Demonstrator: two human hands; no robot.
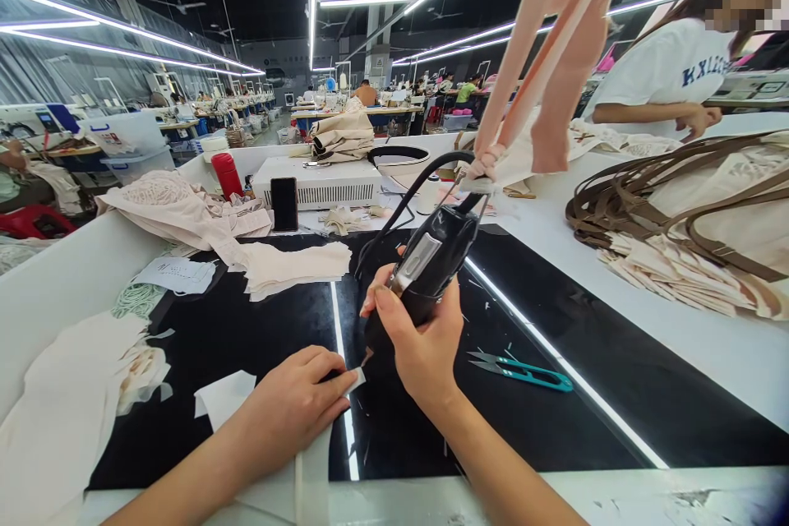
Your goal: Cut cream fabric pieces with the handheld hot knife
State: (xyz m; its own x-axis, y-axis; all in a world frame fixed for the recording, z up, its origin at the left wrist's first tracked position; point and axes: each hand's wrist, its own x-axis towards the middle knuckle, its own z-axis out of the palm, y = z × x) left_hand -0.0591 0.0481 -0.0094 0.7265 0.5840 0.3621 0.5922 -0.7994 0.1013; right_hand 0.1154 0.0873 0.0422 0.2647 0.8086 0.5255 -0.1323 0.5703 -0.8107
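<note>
My right hand (pixel 425 337) is wrapped round a black corded handheld power tool (pixel 431 251) with a silver panel. Its lower end slants down toward the black mat (pixel 277 329); the tip is hard to make out against it. Knotted pink fabric strips (pixel 523 66) hold up its top. My left hand (pixel 292 407) lies low on the mat, fingers together, holding down a pale fabric piece (pixel 357 380) whose corner shows past the fingertips, close to the tool's lower end. A loose white fabric piece (pixel 225 396) is left of that hand. Teal thread snips (pixel 523 370) lie to the right.
Stacked pale fabric pieces (pixel 296 265) lie on the mat's far left, with more cloth (pixel 55 411) at the near left. Behind stand a white box (pixel 326 185), a phone (pixel 284 204) and a red bottle (pixel 228 174). Brown-strapped garments (pixel 690 222) and a co-worker (pixel 666 74) are right.
</note>
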